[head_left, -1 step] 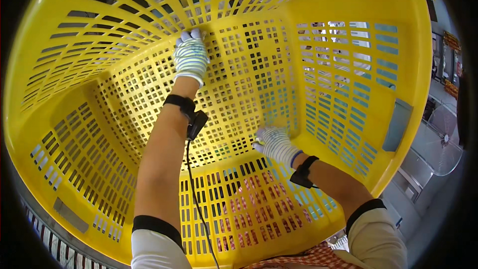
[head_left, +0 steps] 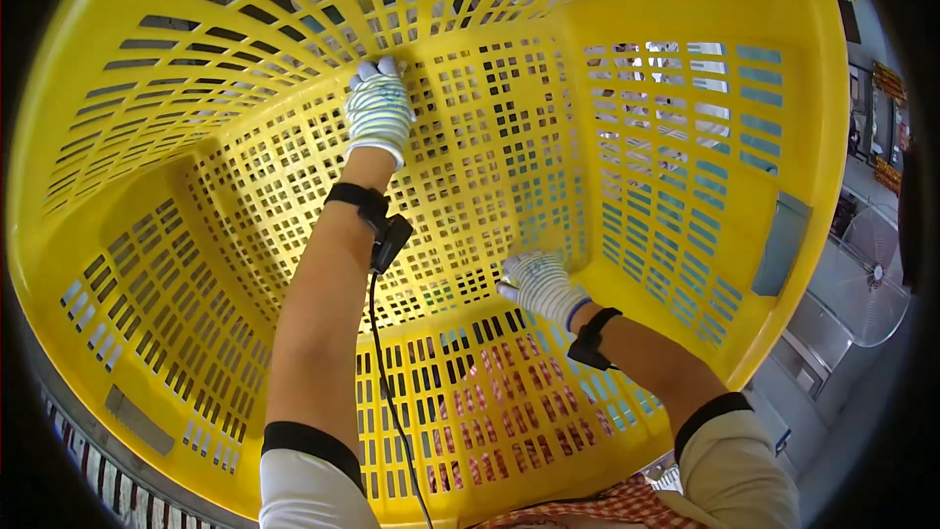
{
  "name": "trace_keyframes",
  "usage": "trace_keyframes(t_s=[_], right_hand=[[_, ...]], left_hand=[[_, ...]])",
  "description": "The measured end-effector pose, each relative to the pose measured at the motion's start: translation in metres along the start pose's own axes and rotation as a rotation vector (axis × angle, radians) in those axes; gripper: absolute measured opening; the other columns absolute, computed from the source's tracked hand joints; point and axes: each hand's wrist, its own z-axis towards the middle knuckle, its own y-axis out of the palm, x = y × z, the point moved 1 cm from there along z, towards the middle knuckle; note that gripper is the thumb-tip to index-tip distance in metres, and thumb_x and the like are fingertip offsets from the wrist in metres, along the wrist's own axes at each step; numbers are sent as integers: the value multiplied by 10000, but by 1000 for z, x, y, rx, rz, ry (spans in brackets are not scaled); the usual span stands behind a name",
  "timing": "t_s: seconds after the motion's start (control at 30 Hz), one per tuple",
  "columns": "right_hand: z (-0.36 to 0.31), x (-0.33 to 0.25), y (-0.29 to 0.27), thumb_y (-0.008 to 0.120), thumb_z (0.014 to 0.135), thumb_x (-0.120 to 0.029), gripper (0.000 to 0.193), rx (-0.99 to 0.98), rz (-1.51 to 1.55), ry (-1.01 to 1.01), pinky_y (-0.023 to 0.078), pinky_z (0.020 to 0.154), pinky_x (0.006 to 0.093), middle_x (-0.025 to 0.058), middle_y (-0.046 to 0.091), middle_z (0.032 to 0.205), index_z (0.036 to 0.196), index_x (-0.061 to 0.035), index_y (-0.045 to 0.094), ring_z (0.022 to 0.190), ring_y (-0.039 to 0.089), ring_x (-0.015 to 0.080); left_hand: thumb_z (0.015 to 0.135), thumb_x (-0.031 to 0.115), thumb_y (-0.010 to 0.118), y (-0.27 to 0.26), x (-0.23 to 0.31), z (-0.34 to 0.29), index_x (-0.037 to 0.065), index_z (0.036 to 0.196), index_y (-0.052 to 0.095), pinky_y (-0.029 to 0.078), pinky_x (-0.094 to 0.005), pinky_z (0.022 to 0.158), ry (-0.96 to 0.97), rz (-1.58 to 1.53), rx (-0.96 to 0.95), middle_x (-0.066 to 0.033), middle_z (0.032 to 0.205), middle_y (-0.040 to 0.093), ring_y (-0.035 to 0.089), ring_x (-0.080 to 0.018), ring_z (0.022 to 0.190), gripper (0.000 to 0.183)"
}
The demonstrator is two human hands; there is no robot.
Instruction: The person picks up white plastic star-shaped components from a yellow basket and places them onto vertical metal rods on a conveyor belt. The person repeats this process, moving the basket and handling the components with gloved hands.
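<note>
I'm reaching into the basket [head_left: 685,0] before me, L hand [head_left: 380,113] sitting nr its base's far edge, R hand [head_left: 543,284] nr the near-right corner; can't tell either grip; reach-in's done, remainder isn't showing.

Round fan [head_left: 875,275] at far right

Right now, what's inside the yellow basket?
Gloved left hand at the far side of the yellow basket, gloved right hand by its lower-right floor corner, plus forearms with black wrist straps. Whatever lies directly beneath them is covered.
</note>
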Motion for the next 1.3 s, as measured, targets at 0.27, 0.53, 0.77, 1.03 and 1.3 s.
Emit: trace_keyframes(t_s=[0.27, 0.53, 0.77, 1.03, 1.3], right_hand=[[33, 8, 66, 554, 930, -375, 338, -123, -324, -191, 494, 893, 428, 107, 681, 1074, 1078, -84, 639, 1033, 635, 281], [44, 27, 59, 546, 899, -327, 362, -17, 414, 35, 497, 893, 433, 142, 634, 997, 1096, -23, 559, 943, 632, 296], [36, 7, -36, 464, 970, -197, 244, -78, 1491, -99, 518, 636, 299, 35, 544, 778, 1143, -25, 481, 730, 564, 135], [23, -4, -93, 570, 924, -382, 455, -225, 2143, -181, 499, 709, 339, 27, 588, 825, 1213, -31, 591, 703, 555, 154], [31, -4, -118, 579, 931, -432, 492, -112, 2161, -287, 524, 842, 396, 27, 623, 879, 1227, -39, 584, 794, 617, 180]], left_hand=[[806, 68, 690, 32, -43, -17, 30, 1106, 533, 540, -407, 817, -24, -239, 168, -179, 1104, 578, 609, -332, 995, 340], [932, 158, 552, 61, -93, -93, 91, 1159, 478, 461, -272, 581, -470, -1737, -83, -3, 808, 540, 505, -113, 677, 248], [871, 204, 668, 53, -13, -38, 46, 1225, 531, 526, -470, 761, -56, -579, -19, -231, 986, 678, 660, -385, 911, 411], [965, 270, 498, 30, -3, -13, 106, 1169, 599, 504, -458, 871, 117, 91, -249, -101, 1081, 687, 645, -265, 1052, 280], [943, 388, 582, 69, -6, -45, 31, 1057, 609, 541, -421, 761, -298, -363, -315, -234, 931, 683, 673, -366, 875, 376]])
